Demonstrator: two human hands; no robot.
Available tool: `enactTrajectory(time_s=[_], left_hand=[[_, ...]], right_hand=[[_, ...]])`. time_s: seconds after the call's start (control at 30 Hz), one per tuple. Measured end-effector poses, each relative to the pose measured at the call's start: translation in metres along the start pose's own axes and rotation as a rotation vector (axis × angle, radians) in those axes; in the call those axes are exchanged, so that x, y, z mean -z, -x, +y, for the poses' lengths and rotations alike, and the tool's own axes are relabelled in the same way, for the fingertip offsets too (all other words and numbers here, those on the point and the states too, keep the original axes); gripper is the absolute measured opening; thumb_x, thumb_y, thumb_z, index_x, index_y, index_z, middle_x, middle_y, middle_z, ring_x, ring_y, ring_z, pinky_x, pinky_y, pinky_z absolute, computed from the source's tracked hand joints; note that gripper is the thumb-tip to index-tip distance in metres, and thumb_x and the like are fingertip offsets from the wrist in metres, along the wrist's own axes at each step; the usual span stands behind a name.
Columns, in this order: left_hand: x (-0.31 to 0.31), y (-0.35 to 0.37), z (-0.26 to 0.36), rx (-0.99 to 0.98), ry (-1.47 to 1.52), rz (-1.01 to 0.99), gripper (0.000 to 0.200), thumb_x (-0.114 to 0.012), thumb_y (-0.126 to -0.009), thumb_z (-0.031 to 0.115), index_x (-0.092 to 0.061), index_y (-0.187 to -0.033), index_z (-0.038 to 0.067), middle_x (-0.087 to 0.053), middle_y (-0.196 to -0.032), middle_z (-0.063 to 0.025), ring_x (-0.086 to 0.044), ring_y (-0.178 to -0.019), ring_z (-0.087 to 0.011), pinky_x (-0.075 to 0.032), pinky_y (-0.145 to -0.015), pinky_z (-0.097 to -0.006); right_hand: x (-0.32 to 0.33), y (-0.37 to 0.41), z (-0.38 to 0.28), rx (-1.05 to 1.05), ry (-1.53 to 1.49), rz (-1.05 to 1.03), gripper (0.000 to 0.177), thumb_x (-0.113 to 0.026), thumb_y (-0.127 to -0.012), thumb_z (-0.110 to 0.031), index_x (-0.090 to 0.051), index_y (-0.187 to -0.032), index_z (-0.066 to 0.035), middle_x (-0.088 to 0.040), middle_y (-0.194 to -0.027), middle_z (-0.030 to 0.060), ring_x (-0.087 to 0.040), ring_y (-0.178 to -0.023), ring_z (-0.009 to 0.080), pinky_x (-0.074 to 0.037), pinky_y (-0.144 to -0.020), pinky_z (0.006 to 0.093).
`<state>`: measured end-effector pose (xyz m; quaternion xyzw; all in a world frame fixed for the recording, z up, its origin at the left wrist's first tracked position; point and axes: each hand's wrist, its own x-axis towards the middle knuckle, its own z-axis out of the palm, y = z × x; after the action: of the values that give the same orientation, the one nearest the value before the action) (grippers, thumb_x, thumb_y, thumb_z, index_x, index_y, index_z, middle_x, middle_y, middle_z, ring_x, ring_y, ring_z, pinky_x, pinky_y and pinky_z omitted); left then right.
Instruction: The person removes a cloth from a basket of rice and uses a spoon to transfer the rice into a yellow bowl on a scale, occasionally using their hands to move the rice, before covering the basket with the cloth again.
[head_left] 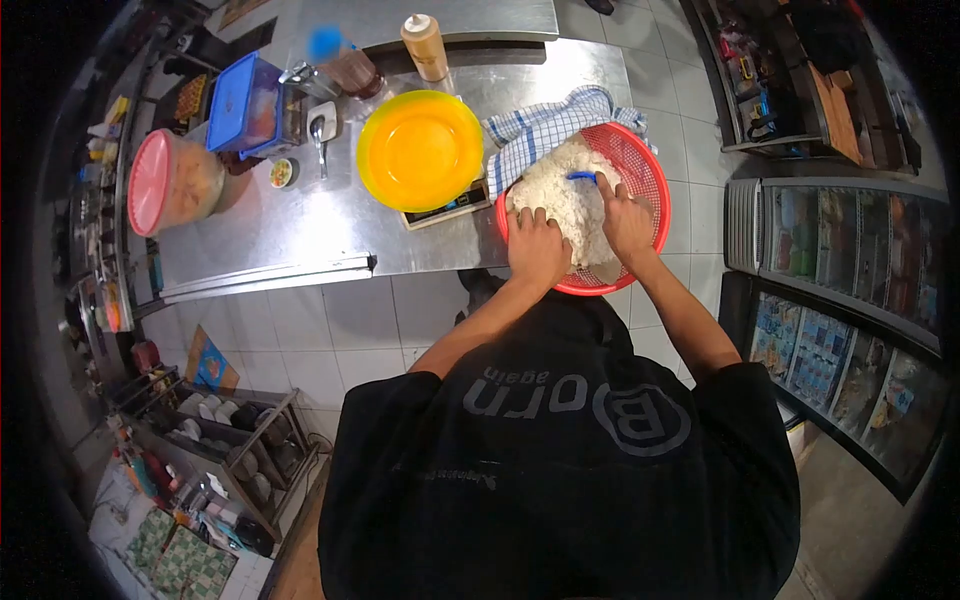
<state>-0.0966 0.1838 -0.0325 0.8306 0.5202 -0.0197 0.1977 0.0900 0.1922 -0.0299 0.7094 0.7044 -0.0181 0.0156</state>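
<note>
A red plastic colander basket (661, 190) sits at the table's right end, filled with a white, crumbly heap that looks like cooked rice (570, 205). Over the near left rim reaches my left hand (538, 250), its bent fingers slightly apart and resting on the rice. My right hand (628, 222) is closed around a blue-handled tool (582, 176) at the right of the heap; the tool's working end is hidden. A blue-and-white checked cloth (535, 130) drapes over the basket's far left rim.
A yellow bowl (420, 150) stands on a scale (445, 212), left of the basket. Farther left are a spoon (321, 150), a small cup (282, 173), a blue-lidded box (240, 105) and a pink-lidded tub (152, 182). A sauce bottle (425, 48) stands behind. Glass-door fridges (850, 235) are at right.
</note>
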Motion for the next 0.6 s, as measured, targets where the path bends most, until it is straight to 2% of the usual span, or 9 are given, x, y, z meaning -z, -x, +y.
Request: enactTrajectory(time_s=[0.13, 0.23, 0.3, 0.33, 0.4, 0.43, 0.5, 0.53, 0.6], left_hand=[[-0.003, 0.000, 0.003, 0.041, 0.045, 0.109, 0.056, -0.071, -0.084, 0.040, -0.064, -0.121, -0.001, -0.060, -0.120, -0.0164, -0.052, -0.117, -0.0323, -0.032, -0.107, -0.0509], [-0.015, 0.000, 0.002, 0.014, 0.005, 0.368, 0.063, -0.073, -0.082, 0.039, -0.059, -0.127, -0.002, -0.059, -0.123, -0.0162, -0.052, -0.117, -0.0325, -0.034, -0.106, -0.0504], [-0.017, 0.000, 0.001, 0.000, -0.004, 0.362, 0.070, -0.075, -0.080, 0.039, -0.054, -0.132, -0.003, -0.058, -0.125, -0.0161, -0.052, -0.117, -0.0323, -0.035, -0.105, -0.0498], [-0.016, 0.001, 0.001, -0.001, -0.005, 0.361, 0.070, -0.075, -0.080, 0.039, -0.054, -0.132, -0.003, -0.058, -0.125, -0.0161, -0.052, -0.117, -0.0323, -0.035, -0.105, -0.0498], [-0.015, 0.000, 0.002, 0.011, 0.057, 0.274, 0.064, -0.074, -0.080, 0.037, -0.056, -0.129, -0.001, -0.059, -0.123, -0.0158, -0.053, -0.116, -0.0313, -0.034, -0.105, -0.0491], [-0.014, -0.001, 0.002, 0.015, 0.058, 0.277, 0.064, -0.074, -0.080, 0.037, -0.056, -0.129, -0.001, -0.059, -0.123, -0.0158, -0.053, -0.116, -0.0313, -0.034, -0.105, -0.0491], [-0.012, -0.001, 0.000, 0.008, 0.104, 0.267, 0.056, -0.071, -0.080, 0.035, -0.058, -0.123, 0.001, -0.060, -0.118, -0.0143, -0.054, -0.113, -0.0304, -0.035, -0.104, -0.0486], [-0.012, -0.001, 0.000, 0.016, 0.104, 0.270, 0.056, -0.071, -0.080, 0.035, -0.058, -0.123, 0.001, -0.060, -0.118, -0.0143, -0.054, -0.113, -0.0304, -0.035, -0.104, -0.0486], [-0.010, 0.001, 0.000, -0.031, 0.092, 0.350, 0.047, -0.069, -0.079, 0.032, -0.061, -0.115, 0.002, -0.061, -0.111, -0.0139, -0.055, -0.110, -0.0303, -0.036, -0.103, -0.0483]], right_hand=[[-0.031, -0.001, 0.026, 0.017, -0.123, -0.080, 0.054, -0.057, -0.083, -0.003, -0.064, -0.136, -0.014, -0.071, -0.096, 0.0214, -0.071, -0.078, 0.0344, -0.055, -0.072, 0.0483], [-0.048, -0.013, 0.037, 0.092, -0.315, -0.170, 0.045, -0.053, -0.085, -0.006, -0.068, -0.127, -0.007, -0.072, -0.087, 0.0241, -0.072, -0.084, 0.0422, -0.054, -0.083, 0.0534], [-0.050, -0.021, 0.035, -0.131, -0.621, -0.621, 0.038, -0.057, -0.084, -0.010, -0.072, -0.119, -0.004, -0.071, -0.079, 0.0232, -0.072, -0.075, 0.0386, -0.054, -0.076, 0.0498], [-0.049, -0.020, 0.035, -0.133, -0.622, -0.620, 0.038, -0.057, -0.084, -0.010, -0.072, -0.119, -0.004, -0.071, -0.079, 0.0232, -0.072, -0.075, 0.0386, -0.054, -0.076, 0.0498], [-0.046, -0.020, 0.037, -0.483, -0.947, -0.792, 0.041, -0.062, -0.084, -0.013, -0.072, -0.123, -0.006, -0.070, -0.075, 0.0243, -0.070, -0.068, 0.0346, -0.054, -0.071, 0.0453], [-0.043, -0.018, 0.041, -0.479, -0.944, -0.793, 0.041, -0.062, -0.084, -0.013, -0.072, -0.123, -0.006, -0.070, -0.075, 0.0243, -0.070, -0.068, 0.0346, -0.054, -0.071, 0.0453], [-0.034, -0.009, 0.049, -0.192, -0.932, -0.636, 0.049, -0.061, -0.086, -0.005, -0.066, -0.134, -0.008, -0.060, -0.061, 0.0070, -0.058, -0.049, 0.0175, -0.045, -0.046, 0.0340], [-0.023, -0.006, 0.050, -0.184, -0.930, -0.640, 0.049, -0.061, -0.086, -0.005, -0.066, -0.134, -0.008, -0.060, -0.061, 0.0070, -0.058, -0.049, 0.0175, -0.045, -0.046, 0.0340], [-0.001, -0.002, 0.049, 0.334, -0.644, -0.097, 0.053, -0.062, -0.085, -0.002, -0.066, -0.136, -0.013, -0.065, -0.067, 0.0143, -0.066, -0.057, 0.0297, -0.051, -0.054, 0.0408]])
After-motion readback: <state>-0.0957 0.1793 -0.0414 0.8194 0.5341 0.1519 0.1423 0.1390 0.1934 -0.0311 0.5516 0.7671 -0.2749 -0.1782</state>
